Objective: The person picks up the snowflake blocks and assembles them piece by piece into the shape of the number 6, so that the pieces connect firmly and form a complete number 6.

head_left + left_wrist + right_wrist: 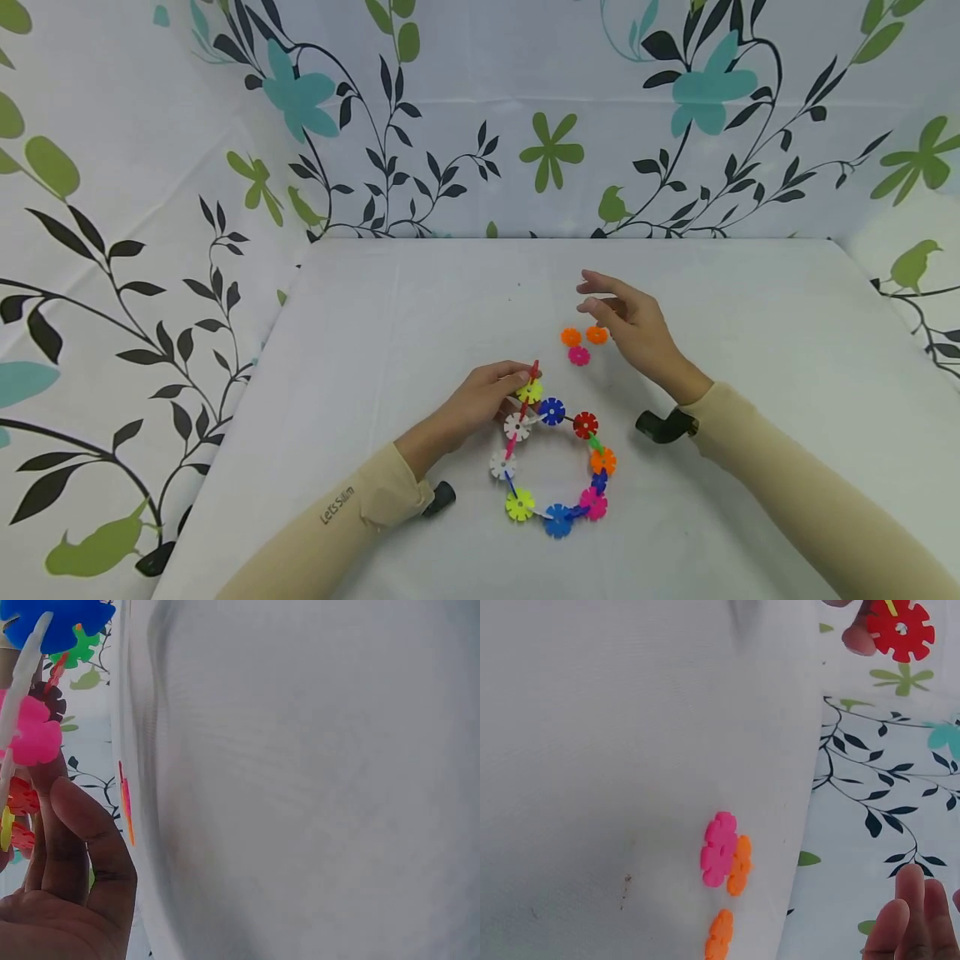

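Note:
My left hand [480,396] pinches the upper left of a ring of notched, flower-shaped plastic discs [558,521] in several colours, joined edge to edge. By the fingertips are a yellow disc [530,392] and a red one [535,371] seen on edge. In the left wrist view, a pink disc [34,731] and a blue disc [60,622] hang near the thumb. Beyond the ring, two orange discs [571,337] and a pink disc [579,356] lie loose on the table. My right hand [637,329] hovers beside and above them, its fingers extended and holding nothing.
A white cloth covers the table [420,308]. Behind it and at both sides hangs a curtain [465,75] printed with leaves, flowers and birds. A black device [663,427] sits at the right wrist and another black piece [440,498] at the left cuff.

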The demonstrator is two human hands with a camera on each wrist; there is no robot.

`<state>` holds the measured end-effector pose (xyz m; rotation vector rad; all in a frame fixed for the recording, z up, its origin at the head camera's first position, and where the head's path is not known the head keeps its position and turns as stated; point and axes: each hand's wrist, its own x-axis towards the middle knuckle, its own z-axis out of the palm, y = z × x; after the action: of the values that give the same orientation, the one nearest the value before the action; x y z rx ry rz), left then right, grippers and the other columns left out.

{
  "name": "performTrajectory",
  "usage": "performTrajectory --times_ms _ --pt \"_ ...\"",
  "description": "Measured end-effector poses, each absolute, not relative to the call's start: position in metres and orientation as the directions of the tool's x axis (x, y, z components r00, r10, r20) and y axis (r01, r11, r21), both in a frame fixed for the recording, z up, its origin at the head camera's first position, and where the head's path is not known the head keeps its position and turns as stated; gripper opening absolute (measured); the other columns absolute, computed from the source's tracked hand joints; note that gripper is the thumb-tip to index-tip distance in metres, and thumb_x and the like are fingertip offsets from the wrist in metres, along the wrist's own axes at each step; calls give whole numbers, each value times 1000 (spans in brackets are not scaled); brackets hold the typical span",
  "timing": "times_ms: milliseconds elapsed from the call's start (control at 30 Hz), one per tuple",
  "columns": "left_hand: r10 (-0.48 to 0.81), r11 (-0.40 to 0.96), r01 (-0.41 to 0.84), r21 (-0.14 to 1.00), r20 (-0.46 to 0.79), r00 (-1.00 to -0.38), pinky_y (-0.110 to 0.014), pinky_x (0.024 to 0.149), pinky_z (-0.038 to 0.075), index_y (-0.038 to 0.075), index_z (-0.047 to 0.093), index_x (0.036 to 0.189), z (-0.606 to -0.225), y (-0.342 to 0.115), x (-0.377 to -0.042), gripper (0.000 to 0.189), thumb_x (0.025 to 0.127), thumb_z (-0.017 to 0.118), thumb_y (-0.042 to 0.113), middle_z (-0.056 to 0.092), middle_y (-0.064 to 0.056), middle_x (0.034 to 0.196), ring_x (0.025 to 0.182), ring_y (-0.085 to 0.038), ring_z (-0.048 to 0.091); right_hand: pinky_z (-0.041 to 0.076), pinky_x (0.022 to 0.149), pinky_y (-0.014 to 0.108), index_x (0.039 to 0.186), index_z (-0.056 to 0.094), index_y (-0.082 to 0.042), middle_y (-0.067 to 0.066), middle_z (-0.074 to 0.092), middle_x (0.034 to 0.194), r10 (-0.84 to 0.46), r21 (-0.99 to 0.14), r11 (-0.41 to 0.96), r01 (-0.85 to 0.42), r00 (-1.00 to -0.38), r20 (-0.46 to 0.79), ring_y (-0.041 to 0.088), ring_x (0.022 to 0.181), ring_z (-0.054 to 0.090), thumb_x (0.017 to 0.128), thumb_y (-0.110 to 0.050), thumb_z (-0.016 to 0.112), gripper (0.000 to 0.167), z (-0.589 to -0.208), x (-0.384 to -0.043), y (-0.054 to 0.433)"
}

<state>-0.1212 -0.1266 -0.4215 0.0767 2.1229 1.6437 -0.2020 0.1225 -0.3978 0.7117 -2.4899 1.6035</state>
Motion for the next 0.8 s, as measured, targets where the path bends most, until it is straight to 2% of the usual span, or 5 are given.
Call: performTrajectory --times_ms 167,333,400,567,800 --pt "326 253 -252 934 -328 -887 -27 71 51 12 63 135 -423 -129 -121 38 106 52 34 67 -4 104 76 -19 59 56 83 29 147 53 -13 11 63 131 -273 -864 325 -385 -913 304 18 104 68 106 -23 56 43 -399 -205 126" --pt "341 214 -270 939 -331 -880 -27 68 47 12 64 133 -423 -132 -120 35 106 52 31 66 -5 106 74 -19 57 57 74 33 143 58 -12 12 62 127 -242 -876 397 -275 -952 188 31 104 66 104 -33 58 44 -403 -207 130" --pt "349 205 -269 941 -327 -878 -27 66 45 13 66 131 -423 -133 -120 34 106 52 30 65 -5 106 72 -18 55 57 77 36 142 59 -12 11 61 126 -242 -871 436 -228 -962 130 34 104 64 104 -34 59 44 -406 -208 132" --pt "371 194 -253 948 -309 -875 -27 65 41 12 67 131 -426 -135 -121 34 106 50 28 62 -5 109 71 -18 52 53 86 39 138 62 -10 10 63 125 -252 -843 517 -150 -968 18 30 104 60 102 -31 62 42 -413 -210 135" --pt "362 200 -260 945 -318 -876 -27 66 41 11 65 132 -427 -135 -122 37 106 46 30 64 -6 103 72 -18 52 50 76 35 127 71 -12 7 68 111 -297 -737 663 -135 -950 -93 27 98 57 97 -27 70 34 -427 -214 142"
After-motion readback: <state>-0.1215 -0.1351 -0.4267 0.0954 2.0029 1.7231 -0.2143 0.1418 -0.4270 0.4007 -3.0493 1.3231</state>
